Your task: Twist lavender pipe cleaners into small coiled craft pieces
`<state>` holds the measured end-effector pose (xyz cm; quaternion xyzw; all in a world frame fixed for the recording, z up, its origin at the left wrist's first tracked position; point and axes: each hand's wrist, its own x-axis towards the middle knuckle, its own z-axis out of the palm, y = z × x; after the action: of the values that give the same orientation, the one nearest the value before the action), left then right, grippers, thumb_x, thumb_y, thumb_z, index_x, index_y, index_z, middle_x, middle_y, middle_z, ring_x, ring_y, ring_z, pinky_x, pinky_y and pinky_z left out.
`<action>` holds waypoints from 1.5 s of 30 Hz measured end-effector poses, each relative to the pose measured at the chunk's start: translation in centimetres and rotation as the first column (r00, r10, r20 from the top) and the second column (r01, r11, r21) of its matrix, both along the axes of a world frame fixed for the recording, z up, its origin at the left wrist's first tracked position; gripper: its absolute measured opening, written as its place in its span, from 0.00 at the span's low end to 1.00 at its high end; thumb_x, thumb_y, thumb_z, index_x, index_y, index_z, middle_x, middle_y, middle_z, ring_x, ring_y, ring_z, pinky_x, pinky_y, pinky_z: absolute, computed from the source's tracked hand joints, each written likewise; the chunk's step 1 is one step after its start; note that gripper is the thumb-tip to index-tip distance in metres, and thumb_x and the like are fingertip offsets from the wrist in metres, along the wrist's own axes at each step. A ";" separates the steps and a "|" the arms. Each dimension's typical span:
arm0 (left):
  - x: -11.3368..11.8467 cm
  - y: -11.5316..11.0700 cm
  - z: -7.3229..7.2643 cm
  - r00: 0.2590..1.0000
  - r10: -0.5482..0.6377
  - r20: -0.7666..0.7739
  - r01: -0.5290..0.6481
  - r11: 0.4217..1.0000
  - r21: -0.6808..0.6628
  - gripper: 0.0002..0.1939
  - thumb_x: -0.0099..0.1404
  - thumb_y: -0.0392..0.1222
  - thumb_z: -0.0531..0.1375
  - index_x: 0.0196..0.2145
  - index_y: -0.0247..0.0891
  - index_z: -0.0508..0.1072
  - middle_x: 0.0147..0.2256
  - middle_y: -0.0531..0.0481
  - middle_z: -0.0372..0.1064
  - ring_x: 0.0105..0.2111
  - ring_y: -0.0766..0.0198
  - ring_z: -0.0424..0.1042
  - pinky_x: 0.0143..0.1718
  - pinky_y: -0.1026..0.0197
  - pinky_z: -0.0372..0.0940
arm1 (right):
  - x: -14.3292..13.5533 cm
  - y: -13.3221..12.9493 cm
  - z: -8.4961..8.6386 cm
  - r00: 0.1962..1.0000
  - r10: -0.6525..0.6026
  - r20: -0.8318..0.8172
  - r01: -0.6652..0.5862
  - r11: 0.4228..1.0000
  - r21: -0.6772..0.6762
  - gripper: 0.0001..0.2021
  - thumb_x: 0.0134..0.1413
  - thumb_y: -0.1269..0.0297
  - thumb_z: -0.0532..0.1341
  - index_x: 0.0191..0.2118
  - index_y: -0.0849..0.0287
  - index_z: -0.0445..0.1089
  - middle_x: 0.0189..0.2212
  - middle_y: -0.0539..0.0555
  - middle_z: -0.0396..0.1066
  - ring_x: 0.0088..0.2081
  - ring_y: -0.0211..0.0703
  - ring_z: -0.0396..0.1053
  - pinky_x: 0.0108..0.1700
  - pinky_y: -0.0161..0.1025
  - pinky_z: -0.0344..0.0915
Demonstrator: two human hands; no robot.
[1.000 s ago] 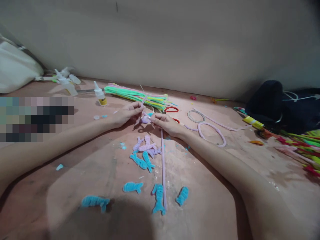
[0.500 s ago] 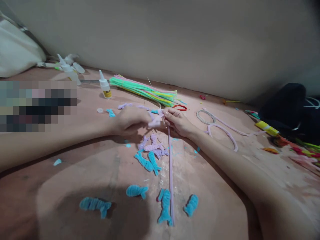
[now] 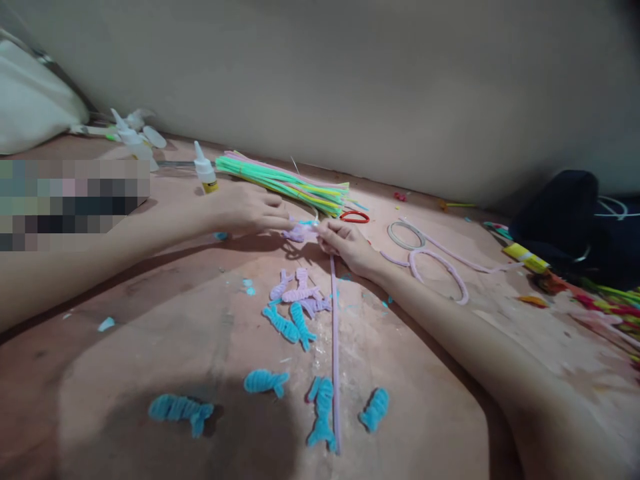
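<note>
My right hand (image 3: 347, 245) pinches a lilac pipe cleaner, its thumb and fingers closed at one end of a small lilac wound piece (image 3: 297, 233). A long lilac pipe cleaner (image 3: 335, 347) runs from below that hand toward me along the table. My left hand (image 3: 250, 210) hovers just left of the wound piece, fingers stretched out and slightly apart. Below the hands lies a cluster of lilac fish shapes (image 3: 301, 294) made of coiled pipe cleaner. Blue fish shapes (image 3: 281, 323) touch them, and several more, such as one blue fish (image 3: 180, 408), lie nearer me.
Behind the hands are a bundle of green, yellow and pink pipe cleaners (image 3: 285, 180), a glue bottle (image 3: 205, 170) and red-handled scissors (image 3: 355, 217). To the right lie a tape ring (image 3: 406, 235), a curled lilac pipe cleaner (image 3: 463, 280) and a dark bag (image 3: 555, 213).
My left hand has moved left and up off the wound lilac piece, its fingers opening out. My right hand keeps its pinch. The view has shifted slightly.
</note>
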<state>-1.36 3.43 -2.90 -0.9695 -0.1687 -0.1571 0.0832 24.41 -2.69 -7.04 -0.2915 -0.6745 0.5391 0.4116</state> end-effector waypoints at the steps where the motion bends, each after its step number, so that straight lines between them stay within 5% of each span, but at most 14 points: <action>1: -0.4 0.4 0.8 0.998 -0.022 -0.066 0.025 0.999 0.042 0.25 0.78 0.42 0.44 0.47 0.44 0.82 0.30 0.50 0.73 0.29 0.64 0.59 0.30 0.64 0.53 | 0.0 -0.2 0.1 0.996 0.038 0.075 -0.041 0.998 0.046 0.24 0.61 0.42 0.66 0.28 0.59 0.66 0.21 0.43 0.58 0.22 0.30 0.51 0.25 0.35 0.46; 4: -1.5 1.0 2.9 0.987 -0.118 -0.105 0.126 0.989 0.074 0.26 0.79 0.39 0.42 0.47 0.45 0.82 0.37 0.51 0.78 0.33 0.65 0.63 0.35 0.62 0.55 | 0.0 -0.6 0.5 0.970 0.110 0.218 -0.139 0.983 0.123 0.24 0.64 0.44 0.64 0.27 0.60 0.67 0.23 0.47 0.62 0.25 0.31 0.56 0.27 0.36 0.50; 7: -2.1 0.7 3.7 0.984 -0.178 -0.007 0.177 0.971 0.158 0.25 0.80 0.43 0.44 0.46 0.46 0.82 0.35 0.52 0.79 0.36 0.65 0.67 0.41 0.60 0.58 | 0.0 -0.6 0.4 0.994 0.059 0.096 -0.065 0.996 0.063 0.25 0.66 0.44 0.62 0.26 0.58 0.63 0.21 0.44 0.57 0.23 0.31 0.50 0.26 0.36 0.46; 12: -0.7 -2.5 2.4 0.967 -0.238 0.088 0.221 0.961 0.163 0.22 0.75 0.58 0.52 0.40 0.49 0.82 0.37 0.52 0.80 0.39 0.61 0.73 0.45 0.54 0.66 | 0.2 -0.2 -0.2 0.998 -0.058 -0.005 0.058 0.996 -0.072 0.26 0.61 0.39 0.65 0.27 0.57 0.61 0.20 0.42 0.51 0.22 0.33 0.44 0.24 0.36 0.41; 18: 1.9 -7.2 1.2 0.931 -0.240 0.277 0.158 0.945 0.287 0.15 0.75 0.40 0.52 0.44 0.49 0.79 0.33 0.52 0.78 0.35 0.62 0.73 0.36 0.58 0.64 | 0.2 -0.4 -0.3 0.991 -0.055 0.124 0.045 0.996 0.079 0.27 0.62 0.38 0.63 0.29 0.59 0.65 0.24 0.46 0.57 0.27 0.34 0.54 0.29 0.34 0.51; 21: 2.4 -7.9 0.9 0.912 -0.352 0.211 0.275 0.905 0.324 0.12 0.74 0.38 0.54 0.41 0.48 0.78 0.32 0.54 0.77 0.32 0.63 0.71 0.34 0.60 0.63 | 0.1 -0.6 -0.1 0.987 -0.107 0.121 0.089 0.986 0.144 0.26 0.64 0.40 0.62 0.28 0.59 0.64 0.24 0.46 0.56 0.28 0.34 0.53 0.30 0.34 0.50; 24: 2.8 -8.2 0.5 0.908 -0.415 0.057 0.395 0.893 0.217 0.14 0.75 0.35 0.55 0.37 0.49 0.78 0.34 0.58 0.78 0.32 0.67 0.71 0.40 0.62 0.65 | 0.0 -0.6 -0.1 0.978 -0.140 0.157 0.114 0.980 0.164 0.26 0.65 0.41 0.62 0.27 0.58 0.62 0.24 0.46 0.54 0.28 0.34 0.53 0.30 0.35 0.50; 27: 3.0 -7.9 0.3 0.919 -0.394 -0.019 0.395 0.917 0.062 0.16 0.76 0.35 0.53 0.36 0.48 0.79 0.34 0.56 0.79 0.30 0.67 0.71 0.40 0.62 0.65 | 0.0 -0.5 -0.2 0.973 -0.163 0.166 0.131 0.973 0.190 0.26 0.65 0.41 0.62 0.27 0.58 0.62 0.24 0.45 0.53 0.28 0.34 0.51 0.30 0.35 0.49; 32: 1.5 -5.4 2.2 0.890 -0.446 0.095 0.455 0.884 -0.108 0.18 0.78 0.36 0.51 0.39 0.47 0.80 0.32 0.52 0.79 0.30 0.66 0.72 0.34 0.61 0.64 | 0.2 -0.3 -0.1 0.980 -0.156 0.120 0.136 0.977 0.163 0.25 0.65 0.42 0.62 0.27 0.58 0.63 0.24 0.46 0.55 0.28 0.34 0.52 0.30 0.35 0.49; 35: 0.1 -3.0 3.6 0.933 -0.325 0.154 0.355 0.899 -0.257 0.14 0.78 0.40 0.53 0.39 0.45 0.78 0.28 0.54 0.74 0.27 0.68 0.71 0.29 0.65 0.64 | 0.3 -0.3 0.0 0.988 -0.135 0.078 0.123 0.983 0.138 0.25 0.67 0.44 0.61 0.27 0.58 0.61 0.23 0.45 0.54 0.27 0.33 0.51 0.30 0.36 0.49; 39: -0.2 -0.7 2.8 0.912 0.024 0.409 0.274 0.706 -0.653 0.17 0.75 0.57 0.58 0.36 0.42 0.67 0.24 0.58 0.65 0.21 0.72 0.64 0.21 0.68 0.62 | 0.2 -0.6 0.1 0.990 -0.107 0.087 0.092 0.983 0.161 0.24 0.68 0.44 0.60 0.28 0.57 0.62 0.23 0.45 0.56 0.26 0.33 0.53 0.31 0.36 0.51; 44: 2.3 -2.2 0.6 0.817 0.366 0.445 0.142 0.621 -0.771 0.14 0.78 0.53 0.53 0.38 0.42 0.62 0.22 0.60 0.61 0.19 0.72 0.57 0.21 0.65 0.56 | -0.2 -1.0 0.5 0.939 -0.210 0.272 0.134 0.953 0.271 0.22 0.70 0.49 0.58 0.27 0.57 0.61 0.23 0.46 0.58 0.28 0.35 0.56 0.33 0.37 0.52; 45: 2.8 -3.1 0.5 0.770 0.397 0.499 0.151 0.647 -0.747 0.15 0.78 0.53 0.54 0.37 0.42 0.63 0.22 0.59 0.60 0.19 0.72 0.57 0.21 0.65 0.55 | -0.3 -1.1 0.5 0.920 -0.246 0.305 0.155 0.944 0.293 0.21 0.71 0.52 0.58 0.27 0.57 0.61 0.23 0.47 0.58 0.28 0.35 0.56 0.33 0.38 0.52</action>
<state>1.43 0.36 -2.39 -0.7894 -0.3056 -0.3777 -0.3752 24.11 -3.76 -6.58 -0.3902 -0.7668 0.3416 0.3783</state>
